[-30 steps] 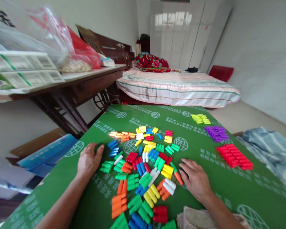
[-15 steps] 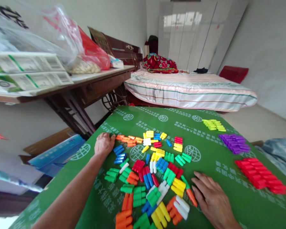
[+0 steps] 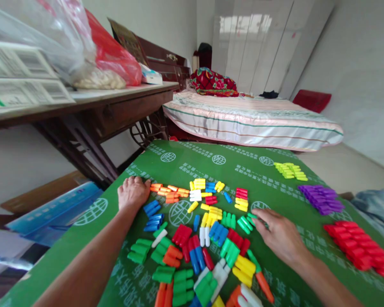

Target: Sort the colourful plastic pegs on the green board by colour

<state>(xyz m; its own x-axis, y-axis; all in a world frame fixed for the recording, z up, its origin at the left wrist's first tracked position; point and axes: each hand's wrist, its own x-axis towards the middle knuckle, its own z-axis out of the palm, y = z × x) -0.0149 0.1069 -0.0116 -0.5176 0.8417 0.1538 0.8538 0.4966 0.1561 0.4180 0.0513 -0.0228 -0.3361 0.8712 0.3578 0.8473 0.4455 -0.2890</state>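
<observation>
Many small plastic pieces in orange, blue, green, yellow, red and white lie in the middle of a green table [image 3: 224,160]. My left hand [image 3: 133,194] rests at the table's left side, beside the orange pieces [image 3: 169,192], with its fingers partly curled and nothing seen in it. My right hand [image 3: 275,230] reaches in from the right. Its fingertips touch a green piece [image 3: 252,215] at the right end of the green pieces [image 3: 244,225]. A green-and-orange piece [image 3: 260,275] lies just below that hand.
Yellow-green pieces [image 3: 290,171], purple pieces [image 3: 321,198] and red pieces [image 3: 361,245] lie in groups along the right side. A wooden desk [image 3: 128,104] with bags and boxes stands at the left. Behind is a bed [image 3: 252,121].
My right hand has moved forward from beside the green-and-orange piece to the green pieces, and its fingers have come together more. The camera view has shifted slightly. My left hand stays by the orange pieces.
</observation>
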